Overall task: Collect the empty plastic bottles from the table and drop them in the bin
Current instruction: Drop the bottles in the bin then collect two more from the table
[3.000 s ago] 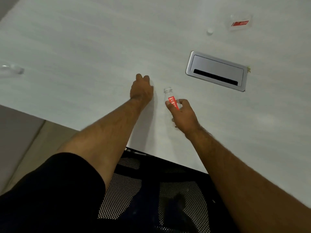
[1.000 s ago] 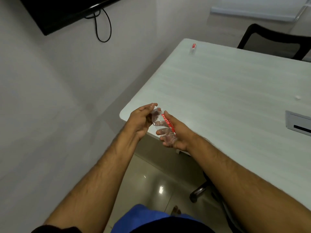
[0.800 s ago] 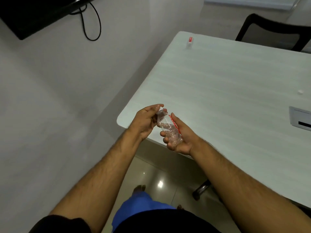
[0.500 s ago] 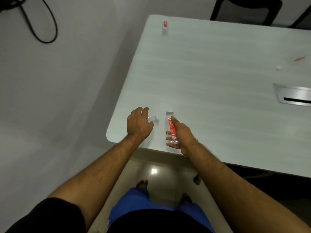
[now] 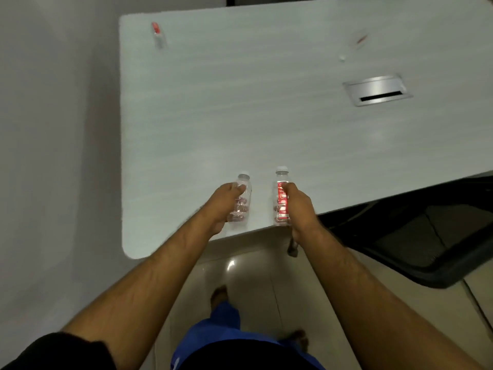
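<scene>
A pale table [image 5: 266, 108] fills the view, with a metal cable hatch [image 5: 377, 90] set into it. Near its front edge, a clear unlabelled bottle [image 5: 242, 201] is grasped by the left hand [image 5: 222, 206], and a red-labelled bottle [image 5: 281, 198] is gripped by the right hand [image 5: 297, 206]. A third bottle [image 5: 158, 34] is seen at the far corner, and a small white cap [image 5: 342, 58] near the hatch.

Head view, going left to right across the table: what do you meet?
Far bottle with red label → left hand on clear bottle → red-label bottle in right hand → white cap → metal cable hatch.
</scene>
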Available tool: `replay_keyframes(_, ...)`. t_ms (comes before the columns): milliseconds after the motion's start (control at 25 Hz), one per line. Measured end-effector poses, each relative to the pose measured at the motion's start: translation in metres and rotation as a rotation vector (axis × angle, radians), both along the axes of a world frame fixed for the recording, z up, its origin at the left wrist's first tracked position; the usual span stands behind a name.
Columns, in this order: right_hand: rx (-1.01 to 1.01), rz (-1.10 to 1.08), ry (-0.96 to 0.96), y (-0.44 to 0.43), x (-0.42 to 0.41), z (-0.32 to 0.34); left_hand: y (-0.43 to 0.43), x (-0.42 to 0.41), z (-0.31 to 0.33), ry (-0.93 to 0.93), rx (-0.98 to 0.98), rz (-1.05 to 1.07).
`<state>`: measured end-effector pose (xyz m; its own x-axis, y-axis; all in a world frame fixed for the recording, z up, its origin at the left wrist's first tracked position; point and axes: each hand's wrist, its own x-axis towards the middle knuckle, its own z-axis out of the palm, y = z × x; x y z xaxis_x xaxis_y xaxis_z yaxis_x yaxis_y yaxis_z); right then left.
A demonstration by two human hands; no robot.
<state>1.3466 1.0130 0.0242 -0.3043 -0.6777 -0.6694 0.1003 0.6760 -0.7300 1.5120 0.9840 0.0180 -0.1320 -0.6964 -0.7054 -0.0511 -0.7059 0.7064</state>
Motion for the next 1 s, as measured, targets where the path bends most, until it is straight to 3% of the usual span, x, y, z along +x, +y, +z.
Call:
replay_keyframes(120, -0.084, -0.144, 0.001, 0.029, -0.066, 0.024, 0.016, -0.078, 0.034, 0.114, 0.037, -0.044)
replay_keyframes(360, -0.325, -0.372, 0.078, 0.115, -0.251, 0.08, 0.07, -0.286, 0.09, 0.224, -0.176, -0.241)
replay_keyframes(640, -0.391, -0.654, -0.022, 0.22, -0.486, 0.131, 0.151, -0.536, 0.144, 0.309, -0.276, -0.48)
replay_keyframes(1000, -0.441, -0.885, -0.007, 0.248, -0.756, 0.115, 0.136, -0.83, 0.127, 0.311, -0.369, -0.697)
